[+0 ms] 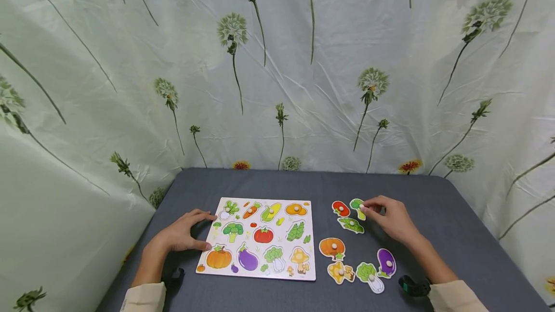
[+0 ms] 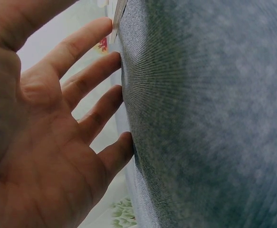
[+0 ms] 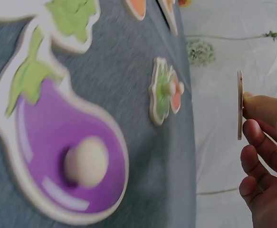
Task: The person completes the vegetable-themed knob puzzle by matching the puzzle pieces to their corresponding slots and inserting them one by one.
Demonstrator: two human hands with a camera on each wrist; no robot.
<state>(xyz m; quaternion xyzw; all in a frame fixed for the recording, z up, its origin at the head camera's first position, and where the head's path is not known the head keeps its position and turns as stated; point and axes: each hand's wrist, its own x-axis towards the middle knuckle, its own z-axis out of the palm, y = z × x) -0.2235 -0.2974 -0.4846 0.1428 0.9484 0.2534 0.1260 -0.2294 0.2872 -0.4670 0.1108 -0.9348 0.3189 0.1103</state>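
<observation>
My right hand (image 1: 392, 218) pinches the broccoli puzzle piece (image 1: 356, 207) by its knob. In the right wrist view that piece (image 3: 240, 104) is seen edge-on, raised off the table. Close beside it lie the tomato piece (image 1: 340, 209) and the pea pod piece (image 1: 351, 225). My left hand (image 1: 184, 231) rests at the left edge of the white vegetable puzzle board (image 1: 256, 273), thumb and index finger touching it, the other fingers spread on the cloth. Along the board's top row are a turnip, carrot (image 1: 251, 210), corn (image 1: 271, 212) and potato (image 1: 296, 210). Lower rows show printed vegetables.
Nearer me, right of the board, lie the pumpkin piece (image 1: 332, 248), mushroom piece (image 1: 340, 272), leafy cabbage piece (image 1: 368, 276) and eggplant piece (image 1: 386, 263). A dark grey cloth (image 1: 269, 182) covers the table. Behind hangs a white curtain (image 1: 277, 81) with dandelion prints.
</observation>
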